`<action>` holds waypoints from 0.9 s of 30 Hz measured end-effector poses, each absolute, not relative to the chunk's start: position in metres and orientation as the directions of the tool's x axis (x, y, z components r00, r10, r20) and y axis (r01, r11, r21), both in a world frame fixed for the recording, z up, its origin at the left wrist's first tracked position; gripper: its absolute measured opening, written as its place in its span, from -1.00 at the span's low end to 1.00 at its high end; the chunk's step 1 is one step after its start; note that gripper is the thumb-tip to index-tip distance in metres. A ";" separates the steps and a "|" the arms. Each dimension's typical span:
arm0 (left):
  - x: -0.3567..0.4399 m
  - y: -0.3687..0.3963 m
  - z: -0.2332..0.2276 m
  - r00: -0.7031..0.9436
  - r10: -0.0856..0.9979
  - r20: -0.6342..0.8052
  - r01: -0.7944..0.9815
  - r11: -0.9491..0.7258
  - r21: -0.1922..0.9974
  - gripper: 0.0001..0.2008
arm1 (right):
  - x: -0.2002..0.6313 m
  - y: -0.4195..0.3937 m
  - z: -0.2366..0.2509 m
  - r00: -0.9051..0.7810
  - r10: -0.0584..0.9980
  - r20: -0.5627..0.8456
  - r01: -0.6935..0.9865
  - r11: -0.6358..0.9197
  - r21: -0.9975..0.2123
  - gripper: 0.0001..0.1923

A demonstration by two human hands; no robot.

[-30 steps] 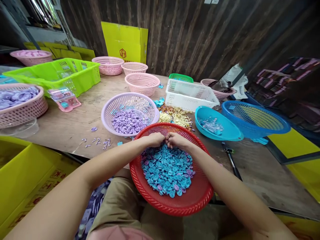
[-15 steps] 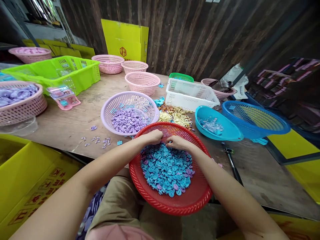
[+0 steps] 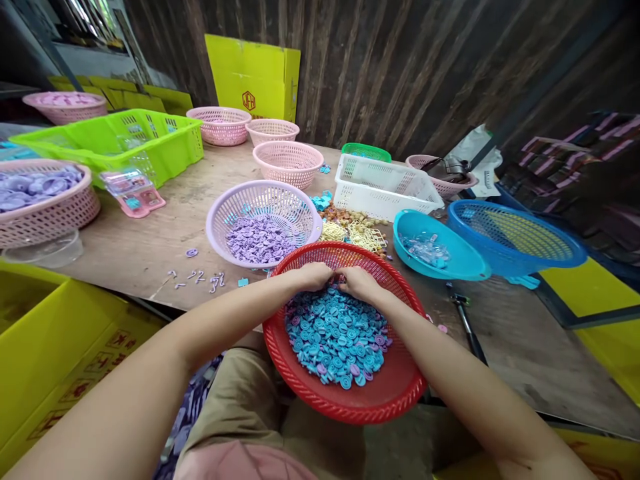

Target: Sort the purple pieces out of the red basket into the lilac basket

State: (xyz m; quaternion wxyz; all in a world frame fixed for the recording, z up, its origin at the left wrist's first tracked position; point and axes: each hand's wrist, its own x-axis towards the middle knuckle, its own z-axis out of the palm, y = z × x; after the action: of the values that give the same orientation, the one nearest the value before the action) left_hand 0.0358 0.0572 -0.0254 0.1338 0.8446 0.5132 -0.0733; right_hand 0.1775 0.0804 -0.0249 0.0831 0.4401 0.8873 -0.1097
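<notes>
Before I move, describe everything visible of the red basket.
The red basket is round and looks plastic, with a ropelike rim and perforated far wall. It faces open side up at the table's near edge, partly over the person's lap; its support is hidden. Blue pieces and fewer purple pieces lie heaped inside. The left hand and right hand reach in at the far side.

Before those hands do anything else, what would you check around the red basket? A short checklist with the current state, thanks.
1. Left hand inside the rim of the red basket: ok.
2. Right hand inside it too: ok.
3. What each grip holds: cannot tell; too hidden.
4. Blue pieces free of other colours: not ok; purple pieces are mixed in.
5. Lilac basket nearby: ok, just beyond the red one.
</notes>
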 end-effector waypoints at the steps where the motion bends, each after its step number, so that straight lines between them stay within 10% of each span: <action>1: 0.036 0.057 -0.025 0.458 0.852 -0.251 0.889 -0.434 0.150 -0.70 | 0.177 0.079 -0.024 -0.589 0.771 -0.243 0.806 0.584 -0.099 -0.65; 16: 0.032 0.063 -0.024 0.409 0.883 -0.231 0.908 -0.368 0.203 -0.79 | 0.173 0.075 -0.027 -0.619 0.759 -0.200 0.782 0.619 -0.071 -0.54; 27: 0.033 0.060 -0.018 0.296 0.954 -0.045 0.926 -0.275 0.259 -0.74 | 0.174 0.084 -0.030 -0.575 0.780 -0.247 0.818 0.534 -0.214 -0.90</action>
State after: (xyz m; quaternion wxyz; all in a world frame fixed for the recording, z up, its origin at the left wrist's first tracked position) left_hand 0.0326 0.0603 -0.0178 0.1183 0.7963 0.5902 0.0596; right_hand 0.1736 0.0840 -0.0304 0.0608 0.4571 0.8738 -0.1544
